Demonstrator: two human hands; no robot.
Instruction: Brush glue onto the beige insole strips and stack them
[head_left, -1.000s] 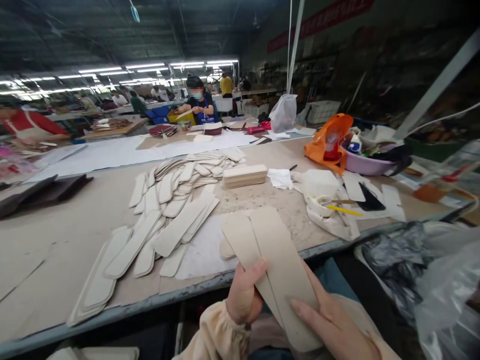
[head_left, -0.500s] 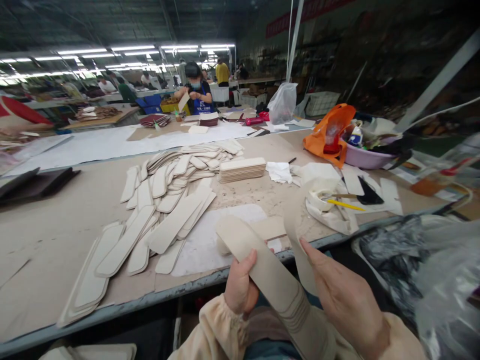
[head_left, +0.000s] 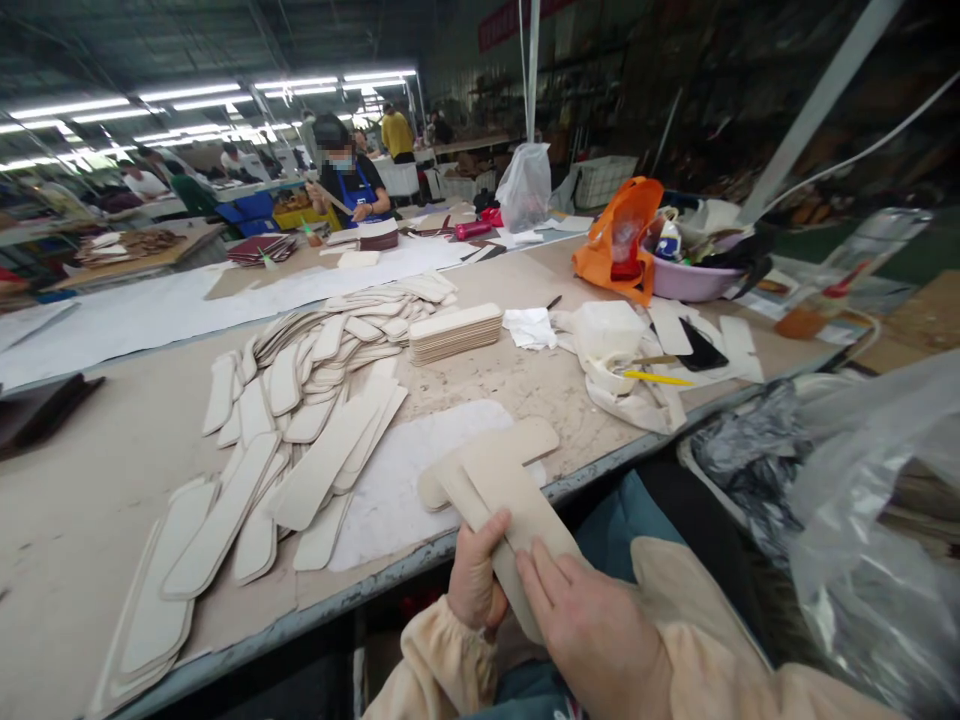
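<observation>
My left hand (head_left: 474, 580) grips a pair of long beige insole-shaped pieces (head_left: 504, 492) just in front of the table edge, thumb on top. My right hand (head_left: 592, 630) lies flat over the near end of the same pieces, fingers pressed on them. Another beige piece (head_left: 501, 446) lies on white paper (head_left: 420, 470) on the table just behind them. A spread of similar beige pieces (head_left: 300, 420) fans across the table to the left, and a neat stack (head_left: 455, 331) stands behind.
A white cloth heap with a yellow pencil (head_left: 654, 377) lies at right. An orange bag (head_left: 619, 240) and purple basin (head_left: 686, 282) stand beyond. Plastic bags (head_left: 862, 520) hang off the table's right edge. A person in blue (head_left: 346, 185) works at the far end.
My right hand brought its loose piece back down onto the one in my left hand; both pieces now lie together. The camera view swung right.
</observation>
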